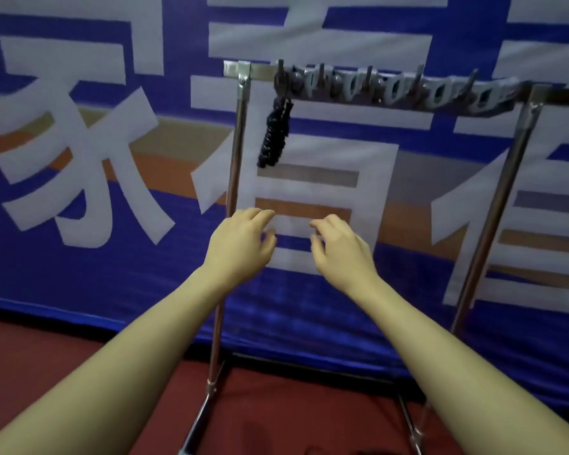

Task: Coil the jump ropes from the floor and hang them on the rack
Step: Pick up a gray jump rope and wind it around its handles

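Black coiled jump rope (274, 133) hangs from leftmost hook of rack (401, 90) | my left hand (240, 241) and right hand (340, 247) loosely curled, holding nothing | rope likely light, floppy; grip mid-bundle

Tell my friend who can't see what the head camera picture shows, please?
One dark coiled jump rope hangs from the leftmost hook of a metal rack; its other hooks are bare. Below it, the person's left hand and right hand hold nothing, fingers loosely curled. A blue banner with big white characters hangs behind.
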The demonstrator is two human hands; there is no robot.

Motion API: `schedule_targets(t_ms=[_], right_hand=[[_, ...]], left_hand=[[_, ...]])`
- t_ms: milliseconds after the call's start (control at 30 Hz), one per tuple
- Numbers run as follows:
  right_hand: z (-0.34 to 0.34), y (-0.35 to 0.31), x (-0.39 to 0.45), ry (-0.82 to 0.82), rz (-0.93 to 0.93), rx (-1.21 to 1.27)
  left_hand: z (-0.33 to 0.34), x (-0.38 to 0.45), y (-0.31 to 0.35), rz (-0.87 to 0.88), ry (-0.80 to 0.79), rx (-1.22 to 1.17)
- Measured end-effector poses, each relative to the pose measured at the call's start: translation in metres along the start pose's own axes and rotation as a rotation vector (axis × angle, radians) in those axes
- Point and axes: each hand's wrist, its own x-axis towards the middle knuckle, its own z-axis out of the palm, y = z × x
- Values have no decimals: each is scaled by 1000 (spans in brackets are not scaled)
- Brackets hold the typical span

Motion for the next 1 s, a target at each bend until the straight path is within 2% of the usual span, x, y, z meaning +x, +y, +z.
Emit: schedule_targets(t_ms=[367, 633, 800, 1000], right_hand=[[91, 49, -184, -300, 222, 34], [170, 95, -283, -639, 285, 111], [210, 123, -334, -765, 451, 167], [254, 150, -381, -1013, 477, 59]], left_hand=[[100, -167, 4, -174, -351, -91], [189, -262, -8, -249, -648, -108], [242, -303, -7, -220, -804, -140], [305, -345, 2, -151, -1002, -140]])
